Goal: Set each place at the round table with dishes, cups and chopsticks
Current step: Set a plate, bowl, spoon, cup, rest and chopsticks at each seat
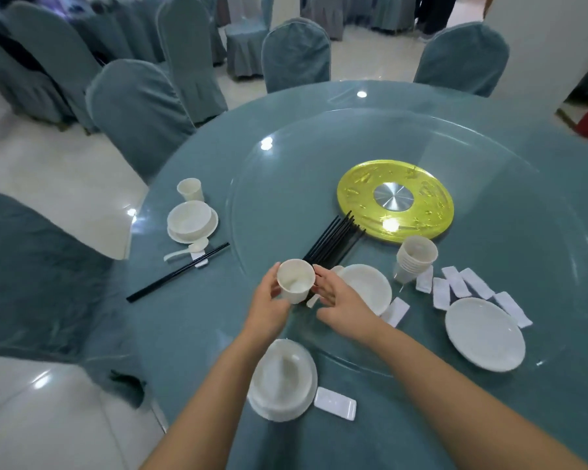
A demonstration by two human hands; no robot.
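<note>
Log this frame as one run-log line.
phase: placing cup | left hand: holds cup | right hand: fingers on cup | near place: dishes only | far-left place: set

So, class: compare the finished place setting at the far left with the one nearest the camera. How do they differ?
The far-left setting has a white cup; the near setting has none yet. The far-left one has black chopsticks on a rest, plus a spoon; the near one has only a bare white rest. Both have a white bowl on a white plate.
</note>
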